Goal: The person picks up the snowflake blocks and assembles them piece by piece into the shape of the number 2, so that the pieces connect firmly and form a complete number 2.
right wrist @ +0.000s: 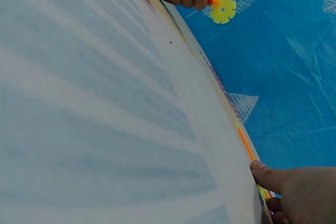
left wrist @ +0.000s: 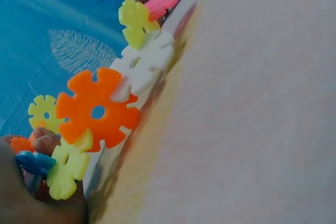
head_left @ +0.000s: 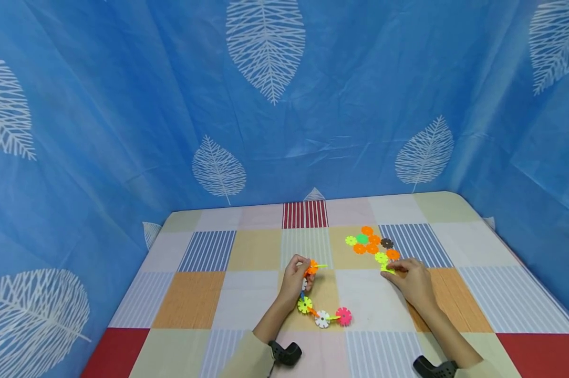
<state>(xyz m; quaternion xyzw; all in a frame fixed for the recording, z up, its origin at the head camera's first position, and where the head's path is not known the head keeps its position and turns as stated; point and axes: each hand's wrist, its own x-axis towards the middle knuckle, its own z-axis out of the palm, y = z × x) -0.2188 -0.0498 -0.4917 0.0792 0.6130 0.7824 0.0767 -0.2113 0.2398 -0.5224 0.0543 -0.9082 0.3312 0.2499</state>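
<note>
My left hand grips the upper end of a curved chain of slotted plastic flower discs. At that end an orange disc carries a yellow disc edge-on, pointing right. Below the fingers the chain runs through a blue disc, a yellow disc, an orange disc and a white disc to a pink disc at its other end. My right hand pinches a yellow-green disc between thumb and fingers at the near side of the loose discs; the fingers partly cover it.
Loose discs lie beyond my right hand: several orange ones, a green one, a black one and yellow-green ones. A patchwork cloth covers the table. Blue leaf-print curtains surround its back and sides.
</note>
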